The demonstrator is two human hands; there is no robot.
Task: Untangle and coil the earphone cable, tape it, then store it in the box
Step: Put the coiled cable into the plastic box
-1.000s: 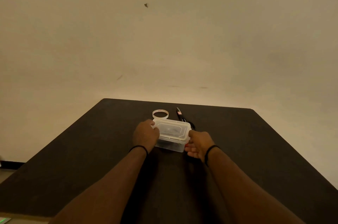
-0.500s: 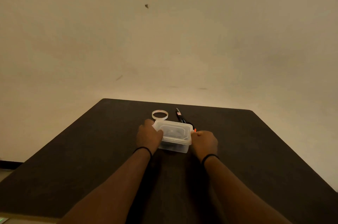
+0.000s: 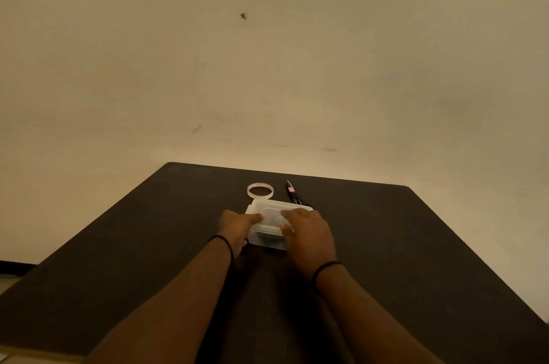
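Two hands rest on a clear plastic box [image 3: 269, 225] that sits on a dark tabletop [image 3: 118, 245], a little beyond the middle of the surface. Starting at nine o'clock of the box, the left hand [image 3: 237, 225] lies against its left end, thumb stretched flat across the near-left part of the lid, the other fingers curled down along the side wall; it presses and steadies the box more than it clasps it. A thin black band [image 3: 223, 242] circles that wrist. The box itself is translucent, its lid seated on top, and a dim darker shape shows through the front wall, too blurred to say whether it is the earphone cable. At three o'clock of the box, the right hand [image 3: 309, 233] lies palm-down over the right half of the lid, fingers spread loosely and pointing toward eleven o'clock, the thumb against the front wall. A second black band [image 3: 325, 268] sits on that wrist.

At twelve o'clock, just beyond the box, a roll of clear tape [image 3: 260, 190] lies flat. At one o'clock, black scissors [image 3: 294, 194] lie with the blades pointing away, their handles just beside the far right corner of the box.
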